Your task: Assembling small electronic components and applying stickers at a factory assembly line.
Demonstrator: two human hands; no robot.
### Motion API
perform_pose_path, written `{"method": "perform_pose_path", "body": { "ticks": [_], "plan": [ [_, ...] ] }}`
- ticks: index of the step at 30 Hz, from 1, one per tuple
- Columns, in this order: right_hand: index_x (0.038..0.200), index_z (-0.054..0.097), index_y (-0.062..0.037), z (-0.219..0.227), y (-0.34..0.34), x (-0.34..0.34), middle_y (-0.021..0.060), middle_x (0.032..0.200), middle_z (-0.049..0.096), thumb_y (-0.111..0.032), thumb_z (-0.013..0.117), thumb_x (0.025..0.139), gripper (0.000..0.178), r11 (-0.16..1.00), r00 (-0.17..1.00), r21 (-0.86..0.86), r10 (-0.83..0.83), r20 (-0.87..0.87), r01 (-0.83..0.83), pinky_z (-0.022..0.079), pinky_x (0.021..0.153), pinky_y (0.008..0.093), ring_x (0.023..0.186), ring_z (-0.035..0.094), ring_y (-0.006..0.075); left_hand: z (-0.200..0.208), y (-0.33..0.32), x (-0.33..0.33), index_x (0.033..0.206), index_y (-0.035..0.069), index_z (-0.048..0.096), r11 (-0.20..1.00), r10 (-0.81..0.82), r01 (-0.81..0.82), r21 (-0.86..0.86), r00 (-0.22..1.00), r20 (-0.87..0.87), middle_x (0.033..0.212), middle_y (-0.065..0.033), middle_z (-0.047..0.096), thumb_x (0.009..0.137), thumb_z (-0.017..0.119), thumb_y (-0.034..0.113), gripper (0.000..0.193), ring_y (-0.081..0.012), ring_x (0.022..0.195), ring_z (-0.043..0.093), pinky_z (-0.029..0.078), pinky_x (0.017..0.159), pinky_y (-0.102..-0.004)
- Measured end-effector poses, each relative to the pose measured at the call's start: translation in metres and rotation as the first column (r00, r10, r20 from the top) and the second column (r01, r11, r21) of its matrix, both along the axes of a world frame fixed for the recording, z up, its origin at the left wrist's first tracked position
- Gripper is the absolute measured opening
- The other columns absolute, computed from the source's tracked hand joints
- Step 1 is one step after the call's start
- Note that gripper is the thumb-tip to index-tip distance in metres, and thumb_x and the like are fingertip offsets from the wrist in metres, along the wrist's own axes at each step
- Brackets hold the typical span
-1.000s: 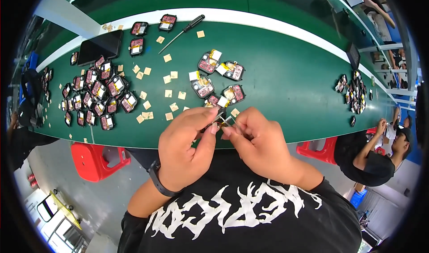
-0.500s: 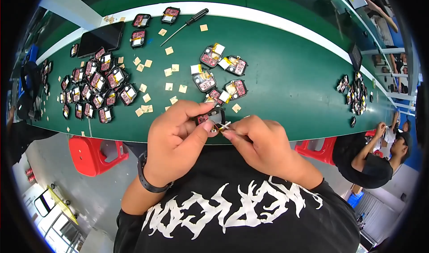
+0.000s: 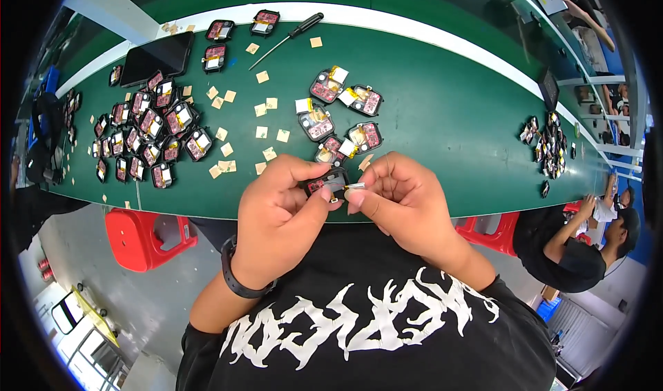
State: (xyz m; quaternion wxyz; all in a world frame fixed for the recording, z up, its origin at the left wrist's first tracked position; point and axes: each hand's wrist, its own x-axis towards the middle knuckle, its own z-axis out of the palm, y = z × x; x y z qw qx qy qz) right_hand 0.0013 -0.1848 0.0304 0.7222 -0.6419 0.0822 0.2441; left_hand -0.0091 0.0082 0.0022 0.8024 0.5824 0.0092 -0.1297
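My left hand (image 3: 280, 201) grips an open black watch case (image 3: 316, 186) with a red circuit board inside, near the table's front edge. Thumb and forefinger hold it by its edge. Pinched between my right thumb and fingers is a small silver-white battery (image 3: 355, 186), seen nearly edge-on at the case's right side. My right hand (image 3: 404, 198) is close beside the left one. Just beyond them lie several open watch cases (image 3: 316, 123) with white batteries and yellow tape. A small tan square (image 3: 366, 161) shows beside my right fingers.
A heap of similar watch cases (image 3: 152, 125) covers the left of the green table (image 3: 442, 115). Tan paper squares (image 3: 262, 131) lie scattered beside it. A screwdriver (image 3: 286, 40) and a black tablet (image 3: 159, 58) are at the back. Far right, a co-worker (image 3: 573, 246) sits near another pile (image 3: 552, 146).
My right hand has moved up slightly, and the battery has turned from a slant to nearly level and edge-on. My left hand has shifted a little right with the watch case.
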Motion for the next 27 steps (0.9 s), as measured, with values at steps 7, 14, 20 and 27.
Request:
{"method": "perform_pose_path", "body": {
  "ticks": [7,14,20,27],
  "plan": [
    [0.089,0.063,0.0004,-0.019,0.000,-0.012,-0.0008,0.066,0.064,-0.004,0.074,0.090,0.012,0.979,0.968,-0.201,0.016,0.251,0.036,0.040,0.050,0.0214,0.059,0.052,0.0001,-0.008,-0.006,0.001,0.117,-0.005,0.058,0.997,0.049,-0.047,-0.068,0.998,0.028,0.106,-0.0079,0.060,0.095,0.055,-0.013,0.024,-0.0085,0.091,0.065,0.054,0.075,-0.0238],
    [0.083,0.068,0.0023,-0.015,0.007,-0.008,0.0024,0.067,0.067,-0.004,0.075,0.088,0.011,0.944,0.950,-0.319,0.017,0.312,0.088,0.042,0.051,0.0230,0.058,0.053,0.0022,-0.006,-0.010,-0.001,0.124,-0.004,0.055,0.996,0.038,-0.037,-0.081,0.999,0.009,0.105,-0.0065,0.063,0.095,0.052,-0.014,0.031,-0.0025,0.081,0.059,0.045,0.063,-0.0188],
    [0.094,0.074,0.0037,-0.017,0.006,-0.005,0.0034,0.073,0.070,-0.006,0.076,0.090,0.010,0.928,0.943,-0.368,0.072,0.326,0.056,0.045,0.055,0.0243,0.064,0.057,0.0040,-0.011,-0.003,-0.002,0.126,-0.006,0.054,0.996,-0.069,0.071,-0.059,0.997,0.039,0.124,-0.0131,0.055,0.094,0.049,-0.017,0.034,-0.0194,0.113,0.064,0.056,0.100,-0.0377],
    [0.095,0.074,0.0055,-0.023,0.009,-0.002,0.0052,0.083,0.068,-0.006,0.076,0.091,0.013,0.971,0.958,-0.225,-0.019,0.286,0.087,0.046,0.059,0.0231,0.068,0.058,0.0057,-0.016,-0.001,-0.004,0.129,-0.006,0.051,0.996,-0.068,0.069,-0.048,0.997,0.040,0.123,-0.0122,0.056,0.096,0.049,-0.016,0.035,-0.0211,0.118,0.063,0.056,0.101,-0.0385]
  ]
}}
